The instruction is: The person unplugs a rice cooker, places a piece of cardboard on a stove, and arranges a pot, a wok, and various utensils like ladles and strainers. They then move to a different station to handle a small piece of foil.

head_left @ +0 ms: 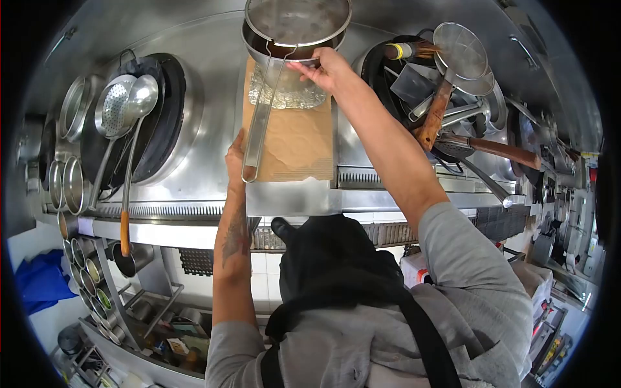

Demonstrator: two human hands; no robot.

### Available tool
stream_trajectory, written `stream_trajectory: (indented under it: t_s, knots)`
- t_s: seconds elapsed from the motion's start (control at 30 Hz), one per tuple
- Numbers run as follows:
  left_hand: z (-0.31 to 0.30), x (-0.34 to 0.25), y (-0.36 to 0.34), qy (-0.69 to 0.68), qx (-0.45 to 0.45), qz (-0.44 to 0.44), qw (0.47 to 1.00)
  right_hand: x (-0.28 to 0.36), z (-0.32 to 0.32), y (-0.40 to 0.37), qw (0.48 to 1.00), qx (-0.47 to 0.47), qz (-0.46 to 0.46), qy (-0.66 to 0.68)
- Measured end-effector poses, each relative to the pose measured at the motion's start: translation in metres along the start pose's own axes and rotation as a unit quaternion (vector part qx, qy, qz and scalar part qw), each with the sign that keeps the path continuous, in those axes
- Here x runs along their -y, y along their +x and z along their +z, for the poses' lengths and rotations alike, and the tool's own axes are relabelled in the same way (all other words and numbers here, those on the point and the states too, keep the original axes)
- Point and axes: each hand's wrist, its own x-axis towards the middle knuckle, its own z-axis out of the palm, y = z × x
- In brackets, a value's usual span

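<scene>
A metal pot (pixel 256 46) stands on crumpled foil (pixel 284 94) over a brown cardboard sheet (pixel 297 142). Across its mouth rests a round mesh strainer (pixel 297 19), whose long metal handle (pixel 259 123) points toward me. My right hand (pixel 328 70) is at the pot's near right side, thumb by the rim and fingers below, closed on it. Along the cardboard's left edge is my left hand (pixel 235 160), fingers closed on the sheet and partly hidden.
Left, a black wok (pixel 171 116) carries a perforated skimmer (pixel 116 107) and a ladle (pixel 142 97). Another wok at right holds strainers (pixel 460 52) and wooden-handled tools (pixel 436 113). Metal containers (pixel 76 184) line the far left. The steel counter's front edge (pixel 162 226) runs before me.
</scene>
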Motion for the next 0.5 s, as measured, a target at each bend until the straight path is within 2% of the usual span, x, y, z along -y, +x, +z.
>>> stream_trajectory:
  t_s: [0.03,0.17,0.23,0.27,0.33,0.37,0.43,0.5]
  knots:
    - [-0.002,-0.005,0.006,-0.02,0.018,-0.042,0.999,0.005,0.002,0.004,1.0,0.003,-0.005,0.005]
    - [0.007,0.001,0.02,0.023,0.023,-0.083,0.996,0.013,0.005,0.02,1.0,0.01,-0.014,0.019]
    - [0.012,0.002,0.026,0.109,-0.081,0.131,0.982,0.017,0.009,0.025,0.999,0.012,-0.018,0.025]
    - [0.013,0.004,0.029,0.11,-0.08,0.132,0.982,0.018,0.011,0.026,0.999,0.006,-0.022,0.028]
    - [0.01,-0.002,0.03,0.177,-0.01,0.033,0.984,0.02,0.012,0.031,0.999,-0.001,-0.025,0.03]
    - [0.008,-0.006,0.029,0.178,-0.01,0.033,0.983,0.021,0.014,0.033,0.999,0.007,-0.03,0.037]
    - [0.006,-0.005,0.031,0.039,-0.005,0.011,0.999,0.023,0.018,0.036,0.998,0.014,-0.035,0.05]
    - [0.005,-0.006,0.032,0.077,0.006,-0.005,0.997,0.026,0.017,0.041,0.999,-0.01,-0.027,0.042]
